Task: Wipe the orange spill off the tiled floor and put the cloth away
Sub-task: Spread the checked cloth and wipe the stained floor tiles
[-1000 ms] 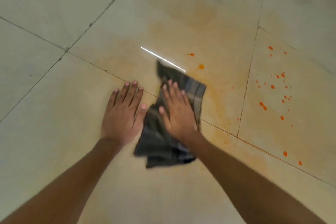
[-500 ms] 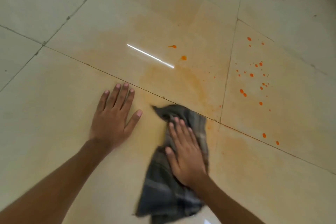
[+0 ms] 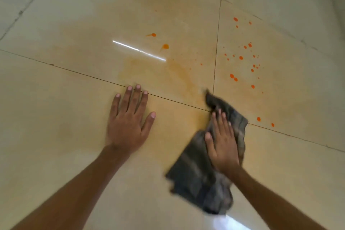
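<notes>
A dark grey checked cloth lies crumpled on the cream tiled floor. My right hand presses flat on it, fingers straight. My left hand rests flat on the bare tile to the left, fingers spread near a grout line. Orange drops speckle the tile beyond the cloth, to the right. Two bigger orange blobs sit on the middle tile. A pale orange smear spreads across the tiles ahead of both hands.
Dark grout lines cross the floor and meet just beside the cloth's far corner. A bright light streak reflects on the glossy middle tile. Two more orange drops lie right of the cloth.
My right hand has dragged the cloth back toward me, then over to the right toward the tile junction. My left hand stays planted on the floor.
</notes>
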